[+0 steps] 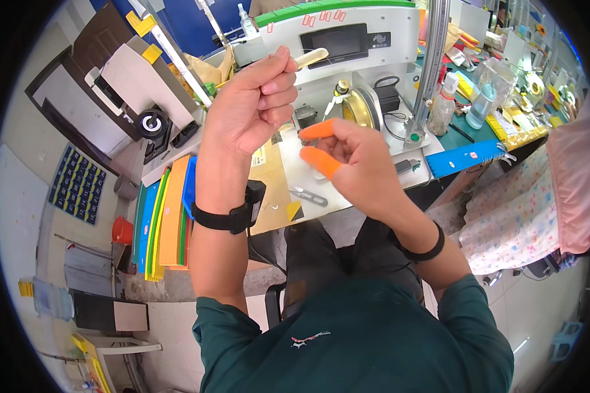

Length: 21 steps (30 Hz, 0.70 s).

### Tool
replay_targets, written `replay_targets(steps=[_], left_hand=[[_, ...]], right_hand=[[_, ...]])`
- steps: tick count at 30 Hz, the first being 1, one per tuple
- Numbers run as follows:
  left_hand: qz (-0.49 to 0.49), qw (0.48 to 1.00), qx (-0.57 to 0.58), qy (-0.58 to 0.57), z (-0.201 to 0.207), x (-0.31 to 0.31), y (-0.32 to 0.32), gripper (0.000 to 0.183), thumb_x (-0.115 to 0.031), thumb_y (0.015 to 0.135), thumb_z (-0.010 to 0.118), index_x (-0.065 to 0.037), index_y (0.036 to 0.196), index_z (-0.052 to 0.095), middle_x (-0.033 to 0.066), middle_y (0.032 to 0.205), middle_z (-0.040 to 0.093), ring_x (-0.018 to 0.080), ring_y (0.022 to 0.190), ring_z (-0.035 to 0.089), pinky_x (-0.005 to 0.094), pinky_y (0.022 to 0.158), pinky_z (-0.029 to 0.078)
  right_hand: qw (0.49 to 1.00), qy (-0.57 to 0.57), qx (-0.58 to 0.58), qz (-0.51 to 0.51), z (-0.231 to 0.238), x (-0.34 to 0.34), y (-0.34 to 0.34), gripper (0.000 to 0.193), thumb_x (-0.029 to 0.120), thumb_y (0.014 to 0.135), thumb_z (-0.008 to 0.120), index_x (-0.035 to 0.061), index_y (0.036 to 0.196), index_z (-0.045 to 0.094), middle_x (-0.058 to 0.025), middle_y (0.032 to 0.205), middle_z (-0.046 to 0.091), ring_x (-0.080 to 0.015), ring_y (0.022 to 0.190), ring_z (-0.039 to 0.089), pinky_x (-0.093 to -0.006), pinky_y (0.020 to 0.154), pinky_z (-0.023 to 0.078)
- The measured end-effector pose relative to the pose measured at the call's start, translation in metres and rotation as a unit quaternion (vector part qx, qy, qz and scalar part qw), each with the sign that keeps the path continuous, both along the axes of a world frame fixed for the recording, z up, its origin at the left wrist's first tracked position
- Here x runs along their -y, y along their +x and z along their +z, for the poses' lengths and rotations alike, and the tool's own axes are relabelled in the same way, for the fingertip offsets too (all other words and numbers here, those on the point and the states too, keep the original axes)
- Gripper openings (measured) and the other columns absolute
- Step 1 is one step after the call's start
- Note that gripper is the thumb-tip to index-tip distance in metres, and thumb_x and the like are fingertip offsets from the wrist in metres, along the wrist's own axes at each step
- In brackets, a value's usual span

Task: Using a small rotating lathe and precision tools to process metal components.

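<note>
My left hand (259, 98) is raised in front of the machine with its fingers curled in. A pale cream, round-ended piece (312, 58) juts out to the right beside its thumb. Whether that is a covered fingertip or something held, I cannot tell. Lower and to the right, my right hand (351, 160) wears orange finger cots on thumb and index finger. Those two tips come close together in a pinch; whatever lies between them is too small to name. Thread snips (308, 196) lie on the worktop below the hands.
A white machine with a dark screen (335, 43) and a gold-rimmed wheel (360, 110) stands ahead. Colourful folders (167, 219) are at the left. On the right are a clear bottle (443, 105), a blue tray (469, 158), a metal post (429, 72) and a flowered cloth (514, 216).
</note>
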<state>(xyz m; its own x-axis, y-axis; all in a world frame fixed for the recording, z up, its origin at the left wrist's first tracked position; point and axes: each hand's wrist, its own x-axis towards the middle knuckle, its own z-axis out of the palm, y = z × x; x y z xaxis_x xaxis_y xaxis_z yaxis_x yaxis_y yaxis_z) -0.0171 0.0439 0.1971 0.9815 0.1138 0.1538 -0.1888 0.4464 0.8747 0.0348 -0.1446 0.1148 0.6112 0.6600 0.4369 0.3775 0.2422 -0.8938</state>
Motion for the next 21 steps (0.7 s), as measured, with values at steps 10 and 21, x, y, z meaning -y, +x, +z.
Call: replay_targets(steps=[10, 21], left_hand=[[0.001, 1.0, 0.002, 0.008, 0.004, -0.004, -0.016, 0.025, -0.027, 0.11, 0.058, -0.007, 0.096, 0.062, -0.0089, 0.068, 0.036, 0.0014, 0.056, 0.027, 0.0188, 0.046, 0.022], [0.012, 1.0, 0.005, 0.024, 0.005, 0.002, -0.021, 0.026, -0.027, 0.11, 0.059, -0.007, 0.095, 0.062, -0.0089, 0.068, 0.037, 0.0012, 0.056, 0.027, 0.0184, 0.046, 0.02]], right_hand=[[0.987, 0.064, -0.026, -0.146, -0.015, 0.006, 0.049, 0.023, 0.003, 0.089, 0.078, -0.0017, 0.11, 0.072, 0.0049, 0.072, 0.053, -0.0024, 0.063, 0.043, -0.0228, 0.055, 0.033], [0.997, 0.032, -0.071, -0.019, -0.005, 0.011, 0.054, 0.021, 0.001, 0.09, 0.075, -0.0023, 0.11, 0.075, 0.0055, 0.076, 0.058, -0.0011, 0.066, 0.048, -0.0201, 0.059, 0.036]])
